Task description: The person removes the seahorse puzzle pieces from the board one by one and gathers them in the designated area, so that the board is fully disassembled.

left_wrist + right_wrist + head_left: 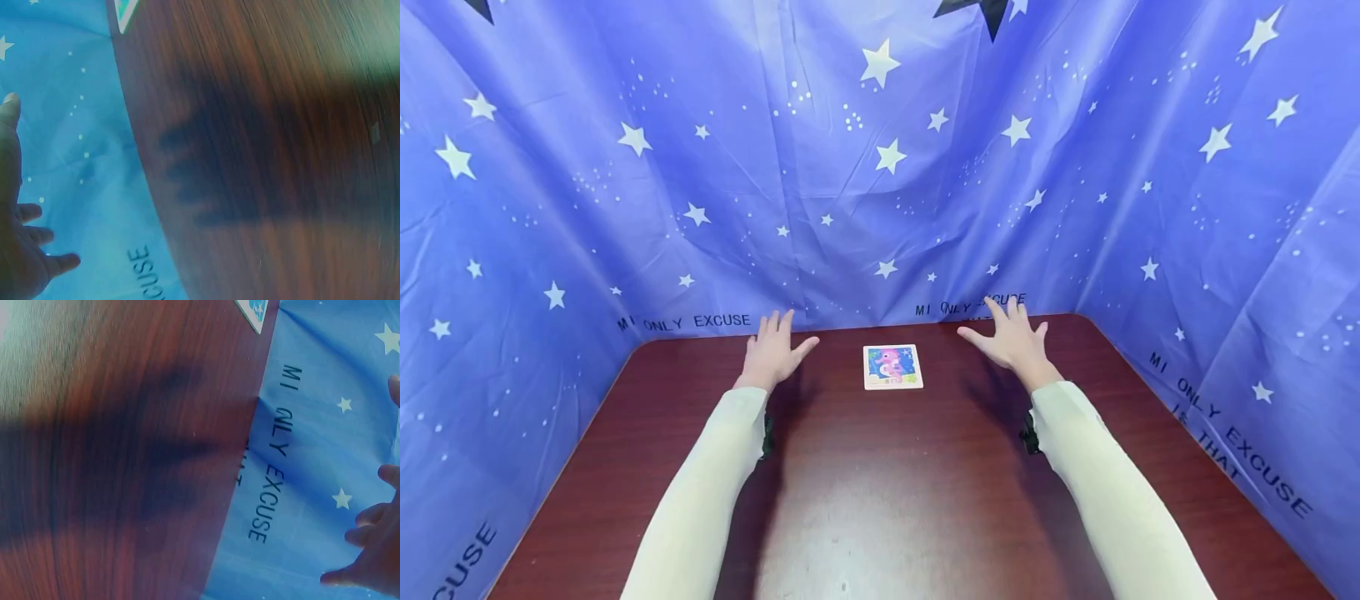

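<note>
A square picture puzzle (892,367) with a white border and a pink seahorse on blue lies flat near the table's far edge. To its left my left hand (773,350) hovers with fingers spread, holding nothing. On the other side my right hand (1013,340) is held above the table, fingers fanned out and nothing in them. Only a corner of the puzzle (125,14) shows at the top of the left wrist view, and another puzzle corner (255,311) at the top of the right wrist view. Both hands stand apart from it, casting shadows on the wood.
The dark red-brown wooden table (880,492) stretches toward me, with a bright glare at its front middle. Blue curtains (820,167) with white stars and black lettering hang along its back and both sides, meeting the table's edges.
</note>
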Available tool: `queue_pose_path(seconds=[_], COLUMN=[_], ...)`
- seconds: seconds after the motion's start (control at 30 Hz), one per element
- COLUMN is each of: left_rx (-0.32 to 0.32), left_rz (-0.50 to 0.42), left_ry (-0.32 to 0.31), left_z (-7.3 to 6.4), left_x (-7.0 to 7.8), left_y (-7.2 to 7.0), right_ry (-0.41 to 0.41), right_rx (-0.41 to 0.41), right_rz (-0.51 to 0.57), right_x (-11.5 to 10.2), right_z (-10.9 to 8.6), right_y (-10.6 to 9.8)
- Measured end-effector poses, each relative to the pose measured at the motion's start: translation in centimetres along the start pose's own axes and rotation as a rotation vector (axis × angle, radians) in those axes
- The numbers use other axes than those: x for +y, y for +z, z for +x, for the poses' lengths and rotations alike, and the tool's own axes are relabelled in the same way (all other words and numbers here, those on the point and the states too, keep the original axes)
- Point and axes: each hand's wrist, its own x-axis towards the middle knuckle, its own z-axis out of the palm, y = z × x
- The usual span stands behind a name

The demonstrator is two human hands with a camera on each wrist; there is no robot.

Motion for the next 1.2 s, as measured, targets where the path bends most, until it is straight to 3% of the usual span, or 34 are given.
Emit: queue_pose_path(seconds=[0.2, 0.4, 0.53, 0.83, 1.2], left_rx=[0.021, 0.011, 0.027, 0.016, -0.005], left_rz=[-0.243, -0.401, -0.483, -0.550, -0.552], left_ry=[0.027, 0.010, -0.001, -0.025, -0.035], left_z=[-0.1, -0.3, -0.1, -0.1, 0.0], left_x=[1.3, 3.1, 4.2, 6.0, 6.8], left_y=[2.0, 3.8, 5.2, 7.4, 10.0], right_ry=[-0.062, -0.114, -0.097, -0.054, -0.036], right_rx=[0.010, 0.009, -0.017, -0.052, -0.046], right_rz=[0.089, 0.237, 0.296, 0.332, 0.356], right_x=[-0.9, -2.1, -3.0, -4.6, -5.9], right_z=[0.0, 0.0, -0.2, -0.4, -0.4], right_y=[1.8, 4.6, 6.3, 8.7, 10.9])
